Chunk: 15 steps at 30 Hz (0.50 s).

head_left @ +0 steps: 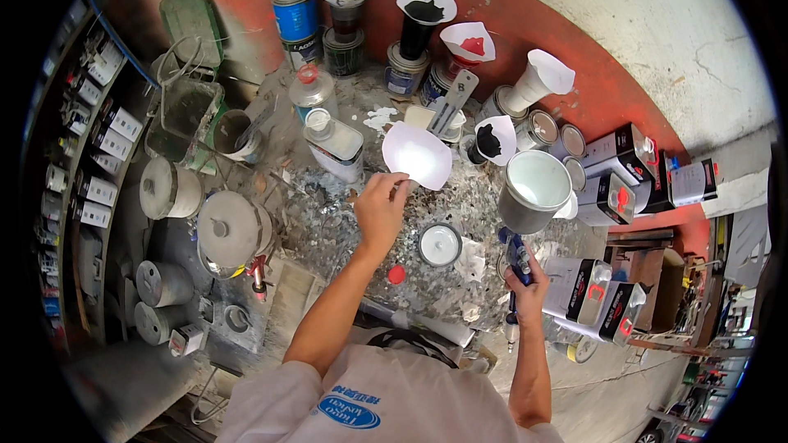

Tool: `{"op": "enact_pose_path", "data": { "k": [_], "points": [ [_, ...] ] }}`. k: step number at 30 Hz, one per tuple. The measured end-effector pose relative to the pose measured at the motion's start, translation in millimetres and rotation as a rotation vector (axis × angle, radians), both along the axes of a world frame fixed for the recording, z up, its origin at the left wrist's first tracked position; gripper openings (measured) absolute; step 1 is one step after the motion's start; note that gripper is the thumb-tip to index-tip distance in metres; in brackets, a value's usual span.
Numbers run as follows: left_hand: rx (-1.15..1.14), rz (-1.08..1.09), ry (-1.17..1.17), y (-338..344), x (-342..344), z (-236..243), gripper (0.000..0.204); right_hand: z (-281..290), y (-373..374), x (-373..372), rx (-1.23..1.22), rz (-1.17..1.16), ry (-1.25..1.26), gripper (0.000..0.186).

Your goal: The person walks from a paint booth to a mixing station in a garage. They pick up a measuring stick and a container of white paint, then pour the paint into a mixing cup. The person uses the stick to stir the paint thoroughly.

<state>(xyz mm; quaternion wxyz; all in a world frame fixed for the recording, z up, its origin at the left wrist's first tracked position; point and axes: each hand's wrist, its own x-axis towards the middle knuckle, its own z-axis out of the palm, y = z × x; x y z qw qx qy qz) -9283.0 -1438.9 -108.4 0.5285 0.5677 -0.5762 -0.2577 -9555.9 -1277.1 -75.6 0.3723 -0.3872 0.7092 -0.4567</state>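
My left hand (pixel 381 209) is closed, its fingertips pinching the near edge of a white paper paint strainer (pixel 402 152). The strainer's wide mouth faces up; what stands beneath it is hidden. My right hand (pixel 528 285) is wrapped round the blue handle of a spray gun (pixel 517 256). On top of the gun sits a grey cup (pixel 525 215), open at the top and pale inside. Between my hands, a small round tin (pixel 440 244) with a whitish top rests on the paint-stained bench (pixel 373 275). Nearer me is a red cap (pixel 396 274).
Behind stand several cans topped with paper strainers, one holding red paint (pixel 474 47). Left of the strainer are a rectangular metal can (pixel 335 148) and a clear jug (pixel 313 92). Lidded pots (pixel 234 234) stand farther left. Boxy solvent tins (pixel 579 289) crowd the right side.
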Motion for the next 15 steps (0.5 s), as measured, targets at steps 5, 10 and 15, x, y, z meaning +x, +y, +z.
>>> {"op": "enact_pose_path", "data": {
  "k": [5, 10, 15],
  "points": [
    [0.001, -0.009, 0.022, -3, 3, -6, 0.012, -4, 13, 0, -0.026, -0.031, -0.049, 0.064],
    [-0.007, -0.040, -0.081, -2, -3, 2, 0.015, -7, 24, -3, 0.010, -0.063, 0.014, 0.065],
    [0.093, -0.061, -0.003, 5, 7, -9, 0.030, -6, 24, 4, 0.004, 0.005, -0.048, 0.065]
  ]
}}
